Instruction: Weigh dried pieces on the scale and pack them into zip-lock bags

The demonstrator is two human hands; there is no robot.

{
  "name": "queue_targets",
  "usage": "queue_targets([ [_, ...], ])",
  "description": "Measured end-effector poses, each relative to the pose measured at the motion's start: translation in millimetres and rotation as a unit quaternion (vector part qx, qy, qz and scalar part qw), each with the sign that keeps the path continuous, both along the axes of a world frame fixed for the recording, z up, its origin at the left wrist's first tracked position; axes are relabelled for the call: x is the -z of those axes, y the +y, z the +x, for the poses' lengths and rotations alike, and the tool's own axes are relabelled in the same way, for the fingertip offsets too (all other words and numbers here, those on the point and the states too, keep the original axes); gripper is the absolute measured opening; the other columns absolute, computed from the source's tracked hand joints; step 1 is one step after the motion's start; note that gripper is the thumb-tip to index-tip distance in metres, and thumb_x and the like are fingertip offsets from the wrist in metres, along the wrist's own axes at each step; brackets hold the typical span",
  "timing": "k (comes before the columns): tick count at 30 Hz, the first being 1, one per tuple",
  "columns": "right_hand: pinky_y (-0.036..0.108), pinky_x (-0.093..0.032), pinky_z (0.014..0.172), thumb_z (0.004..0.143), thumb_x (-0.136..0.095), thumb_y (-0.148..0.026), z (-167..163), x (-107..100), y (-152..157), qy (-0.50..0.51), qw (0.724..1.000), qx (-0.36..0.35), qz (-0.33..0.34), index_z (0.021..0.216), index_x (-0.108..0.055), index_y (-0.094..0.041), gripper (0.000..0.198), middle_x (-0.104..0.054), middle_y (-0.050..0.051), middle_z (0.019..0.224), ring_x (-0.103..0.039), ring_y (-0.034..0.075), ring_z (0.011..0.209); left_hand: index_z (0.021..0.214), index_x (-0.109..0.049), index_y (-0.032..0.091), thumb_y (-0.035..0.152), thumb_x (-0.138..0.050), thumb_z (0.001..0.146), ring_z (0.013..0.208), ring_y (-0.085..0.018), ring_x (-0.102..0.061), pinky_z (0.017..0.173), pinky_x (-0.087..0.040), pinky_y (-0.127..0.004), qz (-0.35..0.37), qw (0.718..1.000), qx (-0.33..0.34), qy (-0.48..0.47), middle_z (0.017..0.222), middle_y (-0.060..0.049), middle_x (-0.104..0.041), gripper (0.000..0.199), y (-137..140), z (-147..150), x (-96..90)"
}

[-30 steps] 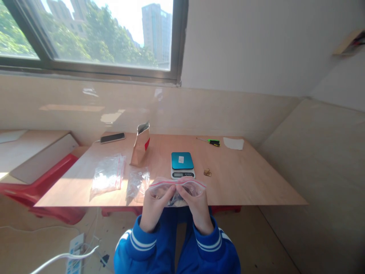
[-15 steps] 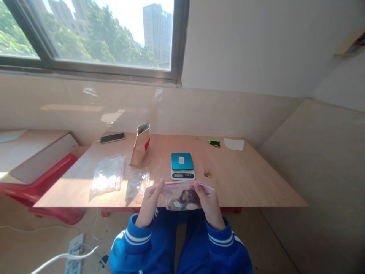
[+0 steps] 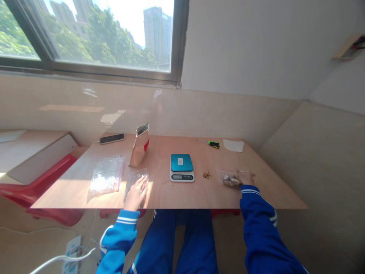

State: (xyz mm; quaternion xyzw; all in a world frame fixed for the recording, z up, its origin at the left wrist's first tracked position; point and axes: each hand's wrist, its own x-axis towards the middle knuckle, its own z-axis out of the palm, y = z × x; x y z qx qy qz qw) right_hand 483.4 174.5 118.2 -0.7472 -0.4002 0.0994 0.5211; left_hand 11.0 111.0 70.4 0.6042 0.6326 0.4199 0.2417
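Observation:
My left hand (image 3: pixel 136 193) lies over a small clear plastic bag (image 3: pixel 129 182) near the front of the table, fingers stretched forward on it. Away to the right, my right hand (image 3: pixel 246 177) grips the right end of a clear zip-lock bag (image 3: pixel 225 180) with dark and light-brown pieces inside, resting on the tabletop. Between the hands sits a kitchen scale (image 3: pixel 181 163) with a blue top, a small white label and nothing else on it. A few gold-coloured bands or clips (image 3: pixel 207 175), too small to make out, lie right of the scale.
An open brown paper pouch (image 3: pixel 139 146) stands behind my left hand. Larger clear zip bags (image 3: pixel 105 177) lie at left, with a phone (image 3: pixel 112 139) behind. Green-and-black-handled tools (image 3: pixel 213 144) and white paper (image 3: pixel 234 145) lie at the back right. A red chair (image 3: pixel 57 194) is beside the table.
The filled zip-lock bag has moved from between both hands to the table's right side, with my right hand. My left hand has let go of it and moved left onto the small clear bag.

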Motion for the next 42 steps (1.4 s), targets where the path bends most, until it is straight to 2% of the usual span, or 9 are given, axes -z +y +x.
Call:
queue_targets([
  [5,0.047,-0.038,0.085,0.073,-0.063,-0.032,-66,14,-11,-0.039,0.998,0.008,0.044,0.080,-0.056,-0.017,0.018,-0.058,0.026,0.108,-0.042,0.037,0.121,0.088,-0.073,0.020,0.032,-0.060,0.073,0.095,-0.030,-0.065,0.090,-0.048,-0.045,-0.014,1.000,0.001,0.003,0.100,-0.011,-0.072,0.023,6,-1,11.8],
  [11,0.036,-0.051,0.076,0.085,-0.054,-0.041,-212,38,-50,0.067,0.939,-0.333,0.048,0.109,-0.058,-0.018,0.034,-0.068,0.009,0.096,-0.063,0.020,0.082,0.097,-0.072,0.023,0.042,-0.059,0.079,0.083,-0.022,-0.064,0.075,-0.051,-0.036,0.015,0.999,0.001,-0.039,0.094,-0.007,-0.072,0.030,-9,40,-21.3],
  [15,0.029,-0.050,0.066,0.082,-0.059,-0.044,-269,36,-60,0.206,0.892,-0.400,0.040,0.116,-0.053,-0.019,0.043,-0.068,0.003,0.081,-0.062,0.015,0.067,0.096,-0.073,0.022,0.041,-0.066,0.076,0.084,-0.020,-0.062,0.076,-0.050,-0.031,0.075,0.986,0.035,-0.146,0.097,-0.007,-0.073,0.029,-27,68,-51.6],
  [20,0.031,-0.050,0.067,0.079,-0.061,-0.046,-239,21,-52,0.250,0.852,-0.459,0.021,0.085,-0.063,-0.017,0.030,-0.069,0.005,0.077,-0.063,0.018,0.071,0.097,-0.072,0.019,0.044,-0.067,0.076,0.072,-0.015,-0.058,0.068,-0.047,-0.027,0.121,0.957,-0.169,-0.204,0.091,-0.005,-0.072,0.032,-34,55,-63.7],
  [22,0.034,-0.050,0.071,0.083,-0.054,-0.046,-211,20,-45,0.201,0.876,-0.439,0.010,0.091,-0.065,-0.017,0.032,-0.071,0.008,0.087,-0.064,0.020,0.078,0.098,-0.072,0.018,0.044,-0.067,0.076,0.077,-0.017,-0.060,0.070,-0.048,-0.028,0.135,0.950,-0.193,-0.205,0.094,-0.006,-0.072,0.034,-33,46,-64.1],
  [25,0.041,-0.046,0.086,0.081,-0.054,-0.038,-168,28,-28,0.059,0.954,-0.293,-0.012,0.099,-0.066,-0.017,0.030,-0.068,0.011,0.103,-0.059,0.025,0.098,0.097,-0.071,0.019,0.042,-0.065,0.078,0.093,-0.021,-0.062,0.084,-0.047,-0.033,0.165,0.958,-0.170,-0.161,0.102,-0.007,-0.071,0.031,-32,42,-65.0],
  [28,0.047,-0.034,0.098,0.070,-0.062,-0.022,-137,42,-8,0.013,0.976,-0.213,-0.035,0.094,-0.068,-0.015,0.026,-0.065,0.015,0.104,-0.052,0.030,0.107,0.096,-0.070,0.021,0.037,-0.063,0.081,0.113,-0.025,-0.057,0.102,-0.039,-0.042,0.211,0.966,-0.125,-0.086,0.114,-0.008,-0.068,0.023,-33,48,-66.3],
  [35,0.044,-0.042,0.091,0.068,-0.062,-0.024,-117,52,8,0.002,0.978,-0.203,-0.051,0.074,-0.070,-0.015,0.013,-0.069,0.012,0.087,-0.061,0.028,0.091,0.111,-0.063,0.023,0.032,-0.052,0.090,0.139,-0.025,-0.034,0.113,-0.027,-0.049,0.198,0.974,-0.016,-0.107,0.138,-0.008,-0.054,0.025,-35,67,-61.0],
  [42,0.036,-0.053,0.080,0.084,-0.055,-0.045,-172,-18,-10,0.109,0.933,-0.342,0.040,0.105,-0.067,-0.015,0.038,-0.072,0.011,0.104,-0.067,0.023,0.093,0.108,-0.066,0.021,0.041,-0.059,0.084,0.126,-0.026,-0.051,0.110,-0.035,-0.044,0.092,0.949,-0.024,-0.299,0.127,-0.009,-0.064,0.032,-31,82,-47.6],
])
